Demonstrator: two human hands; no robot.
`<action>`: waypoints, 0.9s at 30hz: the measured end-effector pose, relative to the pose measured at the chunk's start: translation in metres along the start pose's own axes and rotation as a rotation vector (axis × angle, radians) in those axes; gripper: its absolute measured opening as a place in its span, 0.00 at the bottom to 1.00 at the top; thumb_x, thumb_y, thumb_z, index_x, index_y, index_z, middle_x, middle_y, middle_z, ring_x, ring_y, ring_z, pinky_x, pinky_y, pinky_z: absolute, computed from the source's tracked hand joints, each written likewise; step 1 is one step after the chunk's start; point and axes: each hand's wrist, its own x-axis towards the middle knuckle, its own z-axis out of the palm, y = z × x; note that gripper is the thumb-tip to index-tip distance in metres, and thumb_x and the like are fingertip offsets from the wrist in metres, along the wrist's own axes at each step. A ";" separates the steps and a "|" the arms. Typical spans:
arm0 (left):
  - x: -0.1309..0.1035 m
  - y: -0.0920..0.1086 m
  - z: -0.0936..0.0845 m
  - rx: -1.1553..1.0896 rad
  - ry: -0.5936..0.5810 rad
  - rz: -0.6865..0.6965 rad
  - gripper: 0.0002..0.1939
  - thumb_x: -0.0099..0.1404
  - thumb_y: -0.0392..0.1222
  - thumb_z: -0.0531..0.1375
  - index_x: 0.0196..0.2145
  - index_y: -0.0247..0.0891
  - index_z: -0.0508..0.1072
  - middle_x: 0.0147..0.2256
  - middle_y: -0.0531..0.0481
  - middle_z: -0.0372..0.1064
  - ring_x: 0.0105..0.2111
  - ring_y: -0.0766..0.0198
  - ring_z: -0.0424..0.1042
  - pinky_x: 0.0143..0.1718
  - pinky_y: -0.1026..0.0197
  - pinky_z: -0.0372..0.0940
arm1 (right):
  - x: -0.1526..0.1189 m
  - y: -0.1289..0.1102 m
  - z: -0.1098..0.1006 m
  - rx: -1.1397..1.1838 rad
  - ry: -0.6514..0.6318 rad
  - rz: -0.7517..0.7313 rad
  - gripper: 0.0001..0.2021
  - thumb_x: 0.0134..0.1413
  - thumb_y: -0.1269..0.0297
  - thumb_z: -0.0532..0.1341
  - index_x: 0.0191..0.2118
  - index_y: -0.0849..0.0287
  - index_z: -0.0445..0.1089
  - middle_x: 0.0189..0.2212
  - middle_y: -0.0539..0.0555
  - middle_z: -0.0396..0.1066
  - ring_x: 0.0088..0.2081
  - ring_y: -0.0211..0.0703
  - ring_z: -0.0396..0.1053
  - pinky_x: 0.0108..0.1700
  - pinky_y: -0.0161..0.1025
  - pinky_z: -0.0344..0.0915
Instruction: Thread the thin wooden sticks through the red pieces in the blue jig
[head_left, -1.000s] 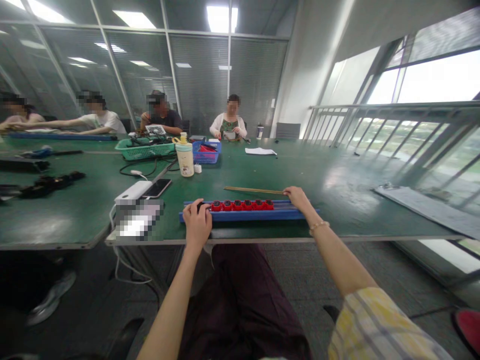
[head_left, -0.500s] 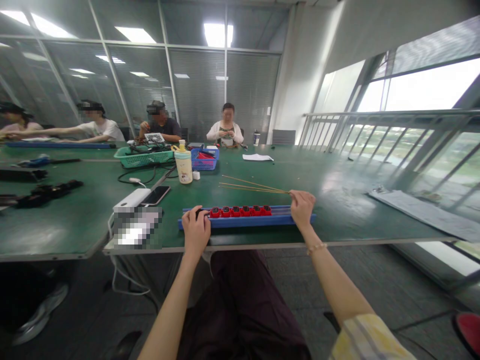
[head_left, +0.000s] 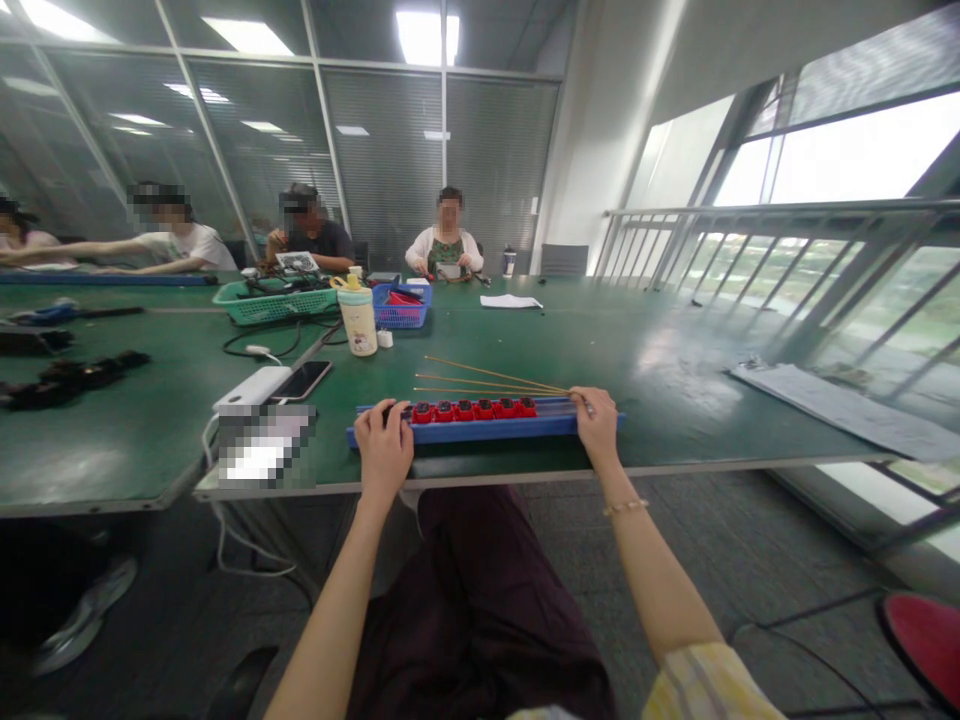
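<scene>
A long blue rail point(head_left: 495, 430) lies along the front edge of the green table, with a row of several red blocks with dark tops point(head_left: 465, 410) in its channel. My left hand point(head_left: 384, 450) grips the rail's left end, fingers bent over it beside the leftmost block. At the right end, my right hand point(head_left: 598, 425) is closed, pinching the ends of thin golden rods point(head_left: 495, 382) that fan out to the left behind the rail. The lower part of this hand rests against the rail.
Left of the rail are a phone point(head_left: 307, 380), a white power bank point(head_left: 252, 388) and cables. Behind stand a cream bottle point(head_left: 358, 322), a green basket point(head_left: 274, 305) and a blue basket point(head_left: 401, 312). A clipboard point(head_left: 832, 400) lies right. Several people sit across.
The view has shifted slightly. My right hand sits lower against the rail's right end, and the golden rods are spread wider. The person opposite has moved their hands apart.
</scene>
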 end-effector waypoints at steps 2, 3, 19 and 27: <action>0.000 0.000 0.000 0.002 0.002 0.002 0.18 0.69 0.39 0.51 0.52 0.41 0.72 0.54 0.41 0.63 0.51 0.50 0.56 0.57 0.46 0.57 | 0.000 -0.001 0.000 -0.008 -0.024 0.001 0.15 0.64 0.57 0.53 0.35 0.56 0.75 0.35 0.56 0.77 0.40 0.48 0.71 0.48 0.46 0.62; 0.000 0.000 0.001 0.002 0.004 0.004 0.17 0.69 0.39 0.51 0.52 0.41 0.73 0.54 0.41 0.63 0.51 0.50 0.56 0.57 0.46 0.57 | -0.001 -0.001 0.000 -0.012 -0.031 0.002 0.14 0.64 0.57 0.54 0.35 0.56 0.75 0.35 0.55 0.78 0.40 0.49 0.71 0.48 0.46 0.61; 0.000 0.002 0.001 -0.028 -0.008 -0.009 0.17 0.68 0.39 0.52 0.50 0.41 0.74 0.55 0.40 0.62 0.53 0.49 0.56 0.58 0.45 0.56 | -0.004 -0.008 -0.006 -0.005 -0.058 0.009 0.14 0.64 0.59 0.53 0.35 0.56 0.75 0.35 0.56 0.77 0.41 0.48 0.71 0.49 0.47 0.62; 0.000 0.001 0.000 -0.024 -0.046 -0.003 0.20 0.67 0.37 0.50 0.53 0.44 0.72 0.56 0.41 0.61 0.52 0.50 0.55 0.58 0.45 0.55 | -0.004 -0.007 -0.006 -0.010 -0.059 0.016 0.15 0.64 0.58 0.54 0.35 0.56 0.75 0.36 0.56 0.78 0.41 0.48 0.72 0.50 0.47 0.61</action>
